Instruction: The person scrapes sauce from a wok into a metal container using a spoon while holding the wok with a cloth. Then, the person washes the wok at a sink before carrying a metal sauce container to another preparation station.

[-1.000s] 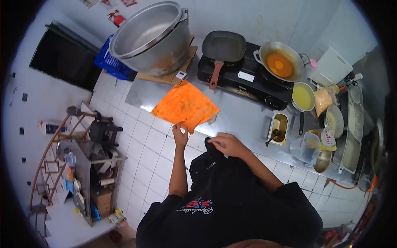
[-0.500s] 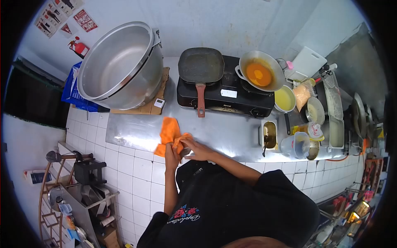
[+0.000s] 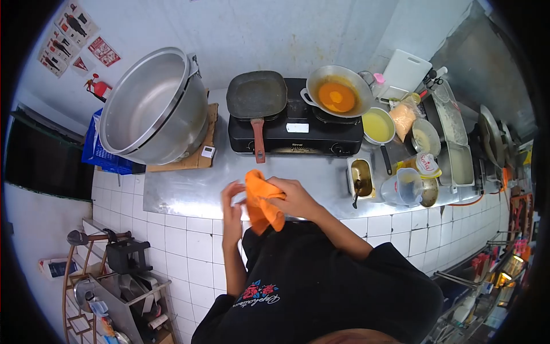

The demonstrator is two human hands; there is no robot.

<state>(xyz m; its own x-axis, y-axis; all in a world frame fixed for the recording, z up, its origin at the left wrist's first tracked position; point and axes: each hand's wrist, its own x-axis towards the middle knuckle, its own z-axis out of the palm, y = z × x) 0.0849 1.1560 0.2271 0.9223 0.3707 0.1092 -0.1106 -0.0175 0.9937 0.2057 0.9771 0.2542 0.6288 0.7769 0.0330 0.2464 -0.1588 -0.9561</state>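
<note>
An orange cloth (image 3: 262,203) hangs bunched in my right hand (image 3: 295,198), whose fingers are closed on its upper right side. My left hand (image 3: 232,200) is just left of the cloth, slightly blurred, with its fingers curved and apart; I see nothing in it. Both hands are over the front edge of the steel table (image 3: 183,192). Beyond them stands a black two-burner gas stove (image 3: 295,146). A square grill pan (image 3: 256,94) with a brown handle sits on its left burner, and a wok (image 3: 339,94) of orange liquid on its right.
A huge aluminium pot (image 3: 195,123) stands on cardboard at the left, with a small white timer (image 3: 208,152) beside it. At right are a saucepan (image 3: 378,126) of yellow liquid, a metal container (image 3: 360,178) with a spoon, a plastic jug (image 3: 401,188) and a white cutting board (image 3: 405,74).
My left hand has let go of the orange cloth and moved slightly up. My right hand has lifted the cloth to the right, off the tabletop. The camera view has shifted a little.
</note>
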